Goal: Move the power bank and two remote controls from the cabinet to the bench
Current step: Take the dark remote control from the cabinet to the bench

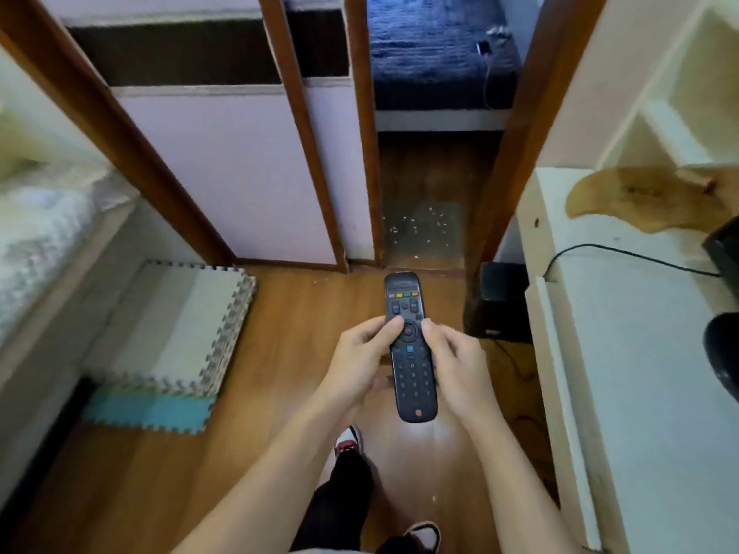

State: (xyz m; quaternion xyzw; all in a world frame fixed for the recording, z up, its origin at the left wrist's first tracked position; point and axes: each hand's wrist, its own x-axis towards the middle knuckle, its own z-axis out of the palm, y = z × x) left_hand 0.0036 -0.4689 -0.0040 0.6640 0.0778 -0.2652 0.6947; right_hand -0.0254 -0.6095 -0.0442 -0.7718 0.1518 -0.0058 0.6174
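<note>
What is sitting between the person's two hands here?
A black remote control, buttons up, gripped from either side by the left hand and right hand. The head view shows it.

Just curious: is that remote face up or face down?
Face up: the remote shows its buttons, gripped by left hand and right hand.

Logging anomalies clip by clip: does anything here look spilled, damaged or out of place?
Small pale specks lie scattered on the dark wooden floor in the doorway ahead, like something spilled; too blurred to identify. The black remote control looks intact.
</note>
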